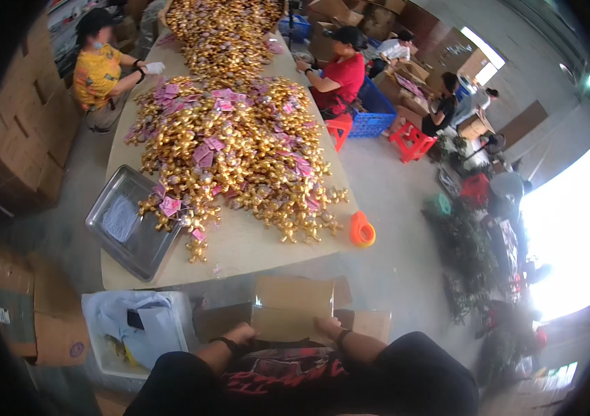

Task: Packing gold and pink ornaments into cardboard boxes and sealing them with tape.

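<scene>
Right in front of my body is a cardboard box [293, 303], its brown flaps spread out to both sides. My left hand [243, 335], fingers curled, grips the near left edge of the cardboard. At the near right corner, my right hand [326, 326] is closed on the same box. Shiny strips, looking like clear tape, show at the left and right edges of its middle panel. What lies inside or beneath the cardboard is hidden.
Beyond the box, a table [260, 258] carries a huge heap of gold bear-shaped trinkets [239, 159] with pink cards. A metal tray [144, 258] with white string and an orange tape dispenser [362, 230] sit near its edge. A white bin [187, 326] stands left; co-workers sit or stand farther off.
</scene>
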`<state>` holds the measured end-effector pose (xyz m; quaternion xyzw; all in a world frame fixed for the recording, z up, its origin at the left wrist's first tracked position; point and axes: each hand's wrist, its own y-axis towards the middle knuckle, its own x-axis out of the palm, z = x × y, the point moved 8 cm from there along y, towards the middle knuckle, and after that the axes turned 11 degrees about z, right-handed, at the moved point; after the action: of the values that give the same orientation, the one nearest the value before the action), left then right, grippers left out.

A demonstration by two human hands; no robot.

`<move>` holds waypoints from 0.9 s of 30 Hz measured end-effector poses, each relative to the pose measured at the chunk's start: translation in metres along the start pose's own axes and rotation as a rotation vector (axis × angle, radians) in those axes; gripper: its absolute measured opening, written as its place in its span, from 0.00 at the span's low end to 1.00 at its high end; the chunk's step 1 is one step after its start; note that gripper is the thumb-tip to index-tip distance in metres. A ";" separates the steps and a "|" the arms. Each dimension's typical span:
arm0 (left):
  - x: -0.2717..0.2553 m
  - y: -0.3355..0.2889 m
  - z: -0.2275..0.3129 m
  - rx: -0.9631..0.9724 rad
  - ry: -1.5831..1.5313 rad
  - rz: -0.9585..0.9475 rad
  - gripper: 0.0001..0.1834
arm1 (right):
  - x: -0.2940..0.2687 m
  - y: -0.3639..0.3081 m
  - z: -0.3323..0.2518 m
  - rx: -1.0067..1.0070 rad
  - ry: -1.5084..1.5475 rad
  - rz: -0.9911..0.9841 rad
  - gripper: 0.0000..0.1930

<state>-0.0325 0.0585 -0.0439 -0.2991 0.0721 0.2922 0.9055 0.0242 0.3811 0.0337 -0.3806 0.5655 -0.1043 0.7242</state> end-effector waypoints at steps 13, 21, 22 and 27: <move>-0.048 0.029 0.024 -0.723 -0.735 -0.073 0.27 | 0.065 -0.030 0.027 0.038 0.674 -0.182 0.36; -0.045 -0.014 0.136 -0.460 -0.205 0.064 0.33 | 0.124 0.013 0.065 -0.213 0.520 0.049 0.39; -0.025 -0.011 0.152 -0.402 -0.221 -0.085 0.34 | 0.133 0.017 0.091 -0.178 0.539 0.136 0.39; 0.007 0.034 0.104 -0.234 -0.186 -0.390 0.31 | -0.002 -0.120 0.166 0.073 0.806 0.310 0.33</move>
<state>-0.0509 0.1445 0.0214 -0.3821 -0.1052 0.1446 0.9067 0.2068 0.3713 0.1273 -0.1942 0.8496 -0.1545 0.4654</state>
